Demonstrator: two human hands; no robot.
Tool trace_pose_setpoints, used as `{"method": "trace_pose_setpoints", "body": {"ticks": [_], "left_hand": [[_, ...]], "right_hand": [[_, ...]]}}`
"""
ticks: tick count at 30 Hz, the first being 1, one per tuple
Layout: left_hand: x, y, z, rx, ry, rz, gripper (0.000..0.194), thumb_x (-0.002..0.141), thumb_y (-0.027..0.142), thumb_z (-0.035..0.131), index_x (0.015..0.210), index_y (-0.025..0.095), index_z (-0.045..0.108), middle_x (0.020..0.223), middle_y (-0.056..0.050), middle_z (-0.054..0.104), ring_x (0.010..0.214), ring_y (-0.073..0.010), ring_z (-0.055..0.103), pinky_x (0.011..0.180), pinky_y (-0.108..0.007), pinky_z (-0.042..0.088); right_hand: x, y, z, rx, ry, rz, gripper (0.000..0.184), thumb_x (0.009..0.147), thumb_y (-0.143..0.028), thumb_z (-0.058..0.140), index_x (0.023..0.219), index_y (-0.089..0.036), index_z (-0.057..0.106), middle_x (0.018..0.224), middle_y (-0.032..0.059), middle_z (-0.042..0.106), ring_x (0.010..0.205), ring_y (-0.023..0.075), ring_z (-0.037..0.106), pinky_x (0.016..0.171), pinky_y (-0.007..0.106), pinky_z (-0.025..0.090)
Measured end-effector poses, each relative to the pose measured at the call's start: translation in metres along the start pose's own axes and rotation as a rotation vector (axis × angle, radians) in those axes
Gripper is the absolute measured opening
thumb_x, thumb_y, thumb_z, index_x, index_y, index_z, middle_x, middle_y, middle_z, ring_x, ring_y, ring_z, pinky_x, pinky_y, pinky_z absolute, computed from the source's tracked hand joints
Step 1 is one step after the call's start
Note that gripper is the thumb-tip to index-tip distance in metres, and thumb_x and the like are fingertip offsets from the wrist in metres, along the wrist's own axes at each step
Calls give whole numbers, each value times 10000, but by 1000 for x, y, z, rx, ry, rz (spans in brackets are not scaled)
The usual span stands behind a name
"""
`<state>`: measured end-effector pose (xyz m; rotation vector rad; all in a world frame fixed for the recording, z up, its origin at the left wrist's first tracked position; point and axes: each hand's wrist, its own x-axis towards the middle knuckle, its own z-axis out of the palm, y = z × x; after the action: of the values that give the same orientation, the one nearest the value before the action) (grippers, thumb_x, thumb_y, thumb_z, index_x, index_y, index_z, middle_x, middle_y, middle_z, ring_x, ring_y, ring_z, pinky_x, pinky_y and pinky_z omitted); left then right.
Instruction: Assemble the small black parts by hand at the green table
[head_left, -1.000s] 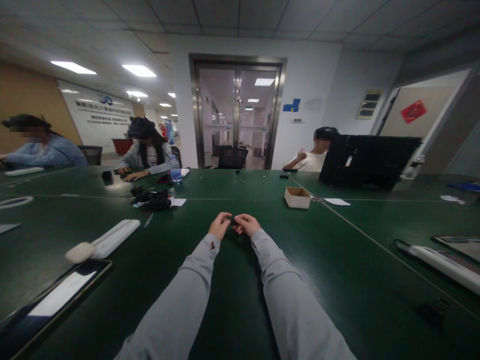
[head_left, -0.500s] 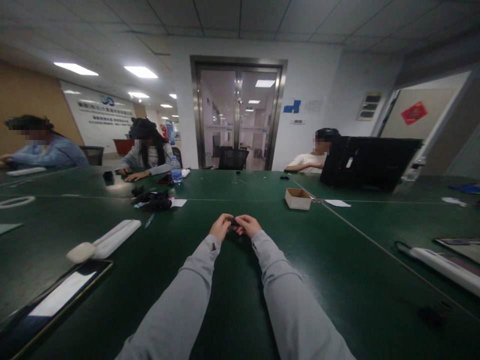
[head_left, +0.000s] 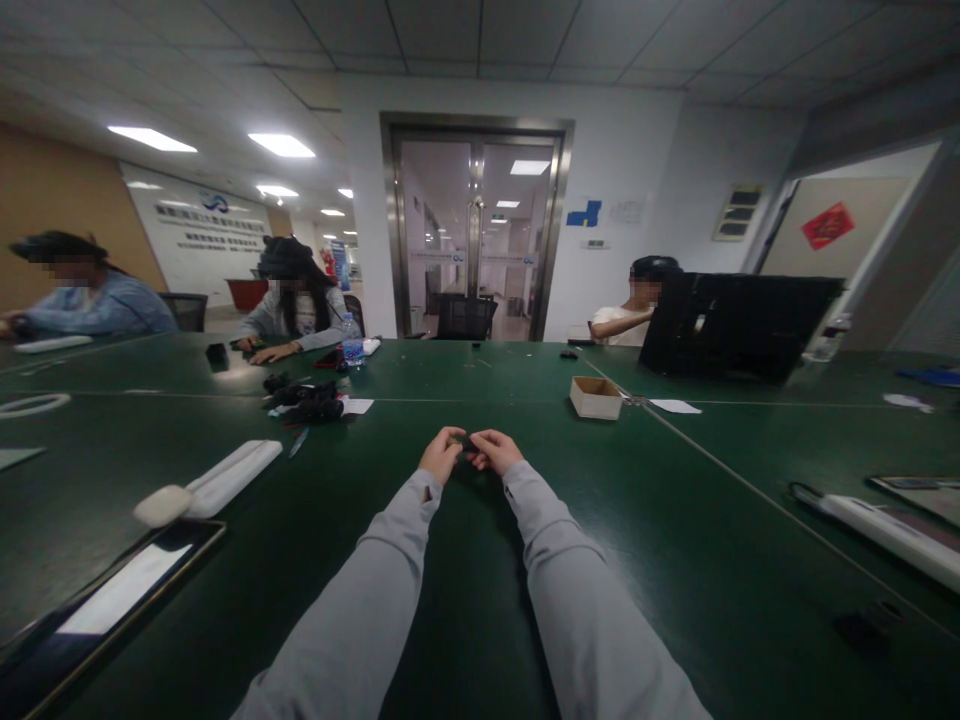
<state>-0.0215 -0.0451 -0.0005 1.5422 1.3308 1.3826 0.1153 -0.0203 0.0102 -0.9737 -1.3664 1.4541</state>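
Observation:
Both of my arms reach forward over the dark green table. My left hand pinches one side of a small black object, too small and too covered by fingers to name. On its other side, my right hand grips it between thumb and fingers. The two hands nearly meet, with the object between their fingertips. Beyond them to the right stands an open cardboard box.
At left lie a phone, a white rounded case and a long white object. Black gear and a water bottle sit farther back. A black monitor stands at back right. Several people sit across the table.
My hands and the black object hold nearly the same place. The person at back right has lowered a raised hand and moved the arm toward the monitor. The view has shifted very slightly.

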Motion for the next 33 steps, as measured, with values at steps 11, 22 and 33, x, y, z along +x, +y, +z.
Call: {"method": "trace_pose_setpoints", "body": {"ticks": [11, 22, 33], "left_hand": [[1, -1, -1, -50, -28, 0, 285, 722, 240, 430, 994, 183, 492, 529, 54, 475, 421, -63, 423, 429, -174, 327], [1, -3, -1, -9, -34, 3, 245, 747, 281, 393, 923, 191, 538, 483, 55, 441, 411, -63, 395, 416, -169, 312], [1, -3, 0, 0, -52, 2, 285, 665, 155, 425, 921, 192, 543, 523, 53, 488, 417, -60, 423, 431, -172, 335]], "right_hand": [[3, 4, -1, 15, 4, -2, 153, 743, -258, 588, 792, -130, 521, 467, -3, 593, 360, 75, 523, 351, 149, 424], [4, 5, -1, 7, -3, -5, 179, 737, -273, 591, 804, -123, 520, 464, -6, 591, 364, 73, 525, 354, 146, 420], [2, 3, -1, 16, 4, -9, 176, 735, -282, 598, 786, -131, 523, 472, -9, 590, 370, 72, 531, 350, 143, 424]]}}
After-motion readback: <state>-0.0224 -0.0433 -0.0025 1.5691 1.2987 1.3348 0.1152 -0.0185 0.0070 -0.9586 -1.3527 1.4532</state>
